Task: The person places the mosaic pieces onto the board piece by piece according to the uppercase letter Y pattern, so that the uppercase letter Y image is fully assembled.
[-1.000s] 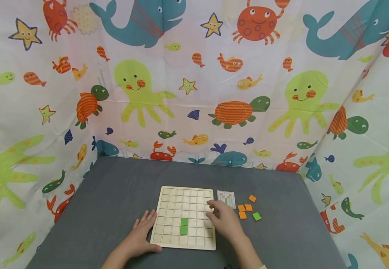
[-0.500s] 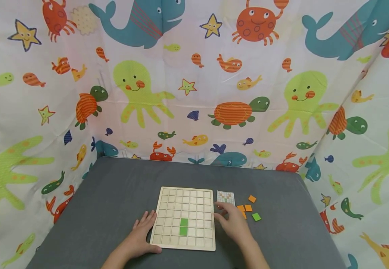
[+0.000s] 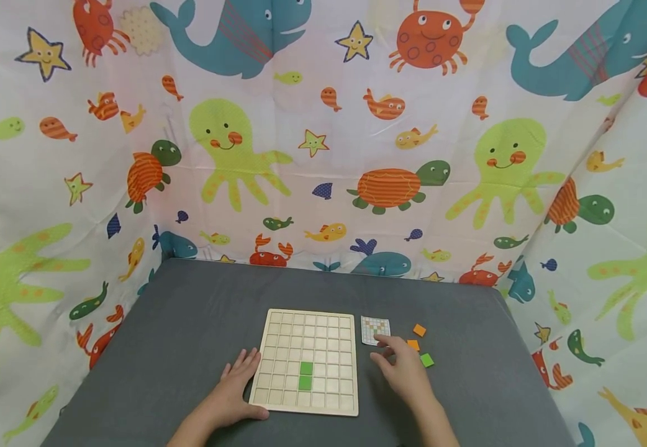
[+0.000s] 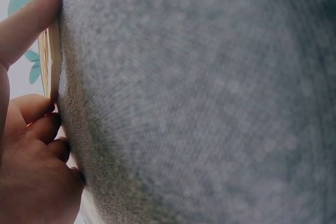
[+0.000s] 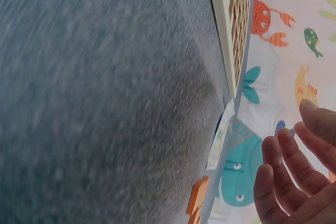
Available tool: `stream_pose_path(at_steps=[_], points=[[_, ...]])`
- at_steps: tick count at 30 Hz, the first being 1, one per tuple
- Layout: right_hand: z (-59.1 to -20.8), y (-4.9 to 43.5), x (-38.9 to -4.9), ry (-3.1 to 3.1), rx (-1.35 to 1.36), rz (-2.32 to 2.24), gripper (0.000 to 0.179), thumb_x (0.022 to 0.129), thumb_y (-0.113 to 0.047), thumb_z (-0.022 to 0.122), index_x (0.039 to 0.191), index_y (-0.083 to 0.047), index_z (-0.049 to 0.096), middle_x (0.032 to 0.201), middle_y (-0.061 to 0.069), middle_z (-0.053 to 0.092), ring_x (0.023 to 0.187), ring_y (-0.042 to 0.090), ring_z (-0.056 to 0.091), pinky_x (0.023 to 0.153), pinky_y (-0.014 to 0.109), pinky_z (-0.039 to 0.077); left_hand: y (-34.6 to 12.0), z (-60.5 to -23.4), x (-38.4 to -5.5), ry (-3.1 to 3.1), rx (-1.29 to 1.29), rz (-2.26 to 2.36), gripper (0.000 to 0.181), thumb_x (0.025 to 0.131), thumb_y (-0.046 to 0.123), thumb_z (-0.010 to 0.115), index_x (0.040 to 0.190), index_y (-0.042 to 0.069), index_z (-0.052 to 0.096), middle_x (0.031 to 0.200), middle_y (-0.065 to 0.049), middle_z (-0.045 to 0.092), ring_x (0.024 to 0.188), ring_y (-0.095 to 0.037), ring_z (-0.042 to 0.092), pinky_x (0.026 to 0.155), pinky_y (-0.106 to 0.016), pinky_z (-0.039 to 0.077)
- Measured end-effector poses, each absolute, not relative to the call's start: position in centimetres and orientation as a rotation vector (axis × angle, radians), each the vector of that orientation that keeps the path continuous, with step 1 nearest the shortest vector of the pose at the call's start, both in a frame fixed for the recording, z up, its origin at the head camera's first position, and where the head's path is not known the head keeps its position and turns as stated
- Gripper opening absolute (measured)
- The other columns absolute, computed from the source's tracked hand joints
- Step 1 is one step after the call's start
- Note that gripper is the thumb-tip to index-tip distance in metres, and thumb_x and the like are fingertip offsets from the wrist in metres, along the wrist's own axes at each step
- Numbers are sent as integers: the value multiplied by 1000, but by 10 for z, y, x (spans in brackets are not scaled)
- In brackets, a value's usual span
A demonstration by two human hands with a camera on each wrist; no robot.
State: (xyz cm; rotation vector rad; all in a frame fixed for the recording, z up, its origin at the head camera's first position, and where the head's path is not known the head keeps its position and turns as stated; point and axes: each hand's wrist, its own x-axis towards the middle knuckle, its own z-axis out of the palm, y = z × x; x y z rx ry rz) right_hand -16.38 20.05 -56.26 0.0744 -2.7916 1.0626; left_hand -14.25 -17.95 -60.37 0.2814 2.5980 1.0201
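A pale wooden grid board [image 3: 284, 338] lies on the grey table, with two green square tiles [image 3: 305, 375] set one above the other in its cells. My left hand [image 3: 235, 390] rests against the board's left side, fingers spread along the edge and thumb at the near corner. In the left wrist view, its fingertips [image 4: 39, 103] touch the board's rim. Right of the board, my right hand [image 3: 407, 370] hovers with loosely bent fingers and nothing between them. It partly covers the loose tiles: orange tiles [image 3: 420, 330] and a green tile [image 3: 426, 360] show beyond it.
A small printed pattern card [image 3: 375, 329] with a coloured grid lies just right of the board. In the right wrist view, orange tiles [image 5: 198, 195] sit near the card [image 5: 220, 136]. A sea-animal curtain [image 3: 312, 93] surrounds the grey table [image 3: 206, 310].
My right hand has moved right, off the board's right edge and past the card toward the loose tiles, covering some of them. My left hand has stayed at the board.
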Motion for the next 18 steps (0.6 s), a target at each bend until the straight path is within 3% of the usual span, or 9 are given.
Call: stream_pose_path(at_steps=[18], points=[[-563, 242, -164, -2760, -50, 1089, 38, 85, -13, 82, 122, -12, 72, 110, 9, 72, 90, 21, 71, 77, 38, 61, -181, -606, -143, 2606, 302, 1026, 127, 61, 49, 94, 159, 3, 28, 167, -16, 21, 156, -42, 7, 119, -69, 3]])
